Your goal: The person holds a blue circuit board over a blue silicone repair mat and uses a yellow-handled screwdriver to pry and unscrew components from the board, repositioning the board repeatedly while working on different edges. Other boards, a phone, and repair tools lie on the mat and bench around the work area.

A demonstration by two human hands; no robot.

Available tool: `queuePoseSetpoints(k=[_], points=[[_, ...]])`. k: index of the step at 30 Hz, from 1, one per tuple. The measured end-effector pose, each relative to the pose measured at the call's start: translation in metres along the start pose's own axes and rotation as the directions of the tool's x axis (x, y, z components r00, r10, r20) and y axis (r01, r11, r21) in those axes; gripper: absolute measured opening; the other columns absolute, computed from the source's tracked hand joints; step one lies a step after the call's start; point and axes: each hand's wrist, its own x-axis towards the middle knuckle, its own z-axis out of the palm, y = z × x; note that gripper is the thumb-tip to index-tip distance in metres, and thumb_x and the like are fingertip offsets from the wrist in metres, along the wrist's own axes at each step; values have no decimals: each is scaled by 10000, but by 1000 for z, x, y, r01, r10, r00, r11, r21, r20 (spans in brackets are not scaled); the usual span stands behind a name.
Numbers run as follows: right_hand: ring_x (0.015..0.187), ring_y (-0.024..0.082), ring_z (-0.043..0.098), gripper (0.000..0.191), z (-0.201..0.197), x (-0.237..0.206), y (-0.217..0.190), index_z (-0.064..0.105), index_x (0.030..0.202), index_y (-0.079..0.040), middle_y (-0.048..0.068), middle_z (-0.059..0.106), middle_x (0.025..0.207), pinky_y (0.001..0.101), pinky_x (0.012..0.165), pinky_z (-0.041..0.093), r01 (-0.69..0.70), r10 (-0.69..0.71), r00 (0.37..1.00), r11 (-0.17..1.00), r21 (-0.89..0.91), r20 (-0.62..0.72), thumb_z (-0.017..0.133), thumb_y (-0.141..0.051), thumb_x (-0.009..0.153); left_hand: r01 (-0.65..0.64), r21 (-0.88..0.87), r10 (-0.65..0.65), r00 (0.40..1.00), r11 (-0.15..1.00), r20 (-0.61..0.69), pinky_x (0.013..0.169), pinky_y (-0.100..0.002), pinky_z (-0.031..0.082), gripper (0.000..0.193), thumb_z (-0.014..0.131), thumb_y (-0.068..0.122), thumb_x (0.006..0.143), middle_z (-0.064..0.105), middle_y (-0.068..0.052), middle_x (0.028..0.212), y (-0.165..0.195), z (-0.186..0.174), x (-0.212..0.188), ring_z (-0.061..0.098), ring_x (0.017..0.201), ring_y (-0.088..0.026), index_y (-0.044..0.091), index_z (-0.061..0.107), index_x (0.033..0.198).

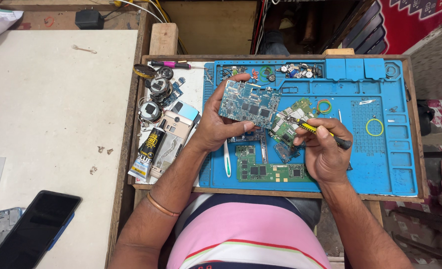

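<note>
My left hand holds a blue-green circuit board tilted up above the blue work mat. A yellow-and-black screwdriver sits in my right hand, its tip pointing left toward the board's right edge. Under that hand lies a smaller green circuit board. A long green board rests flat on the mat near the front edge, and a small dark blue board lies between them.
A white tool lies on the mat by my left wrist. Left of the mat are a glue tube, phone bodies and round parts. Rubber bands lie on the mat. A black phone rests on the white table.
</note>
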Motion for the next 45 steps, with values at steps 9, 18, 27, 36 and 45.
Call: queuePoseSetpoints(k=[9,18,27,36,45], points=[[916,280,734,226,4,-4,0,682,1212,22,218,737,1087,418,843,610,20,-20,1000,996,-84,-4,681,-137,1051,-1,-5,1,1000,1000,-2,962,-466,671,833,778,-98,820,634,-115,1314,0,1,-1,705,1161,-248,102,410,1539],[935,281,733,254,7,-4,1,683,1240,14,221,734,1126,419,849,614,67,-65,998,991,-113,24,705,-150,1047,-23,107,26,999,994,-24,971,-406,661,790,796,-107,795,647,-90,1246,0,1,-2,718,1108,-218,131,425,1450],[925,283,736,257,7,-4,0,681,1238,23,235,730,1127,427,852,615,69,-66,998,989,-131,21,710,-142,1042,-35,164,39,999,986,-27,989,-349,639,788,829,-90,785,665,-56,1228,-1,1,-2,706,1123,-169,142,447,1434],[887,272,734,239,9,-5,2,677,1236,31,234,726,1109,401,870,606,94,-88,995,974,-205,36,690,-116,1048,-40,172,44,999,984,-18,1009,-331,619,782,840,-93,783,668,-49,1236,-4,1,-3,695,1139,-156,145,461,1424],[913,233,741,210,18,-8,-4,674,1225,43,211,730,1110,359,852,620,128,-122,992,924,-360,39,662,-62,1043,-44,198,50,998,979,-24,1016,-344,629,788,826,-106,769,645,-48,1259,-5,0,-3,699,1152,-168,150,456,1415]])
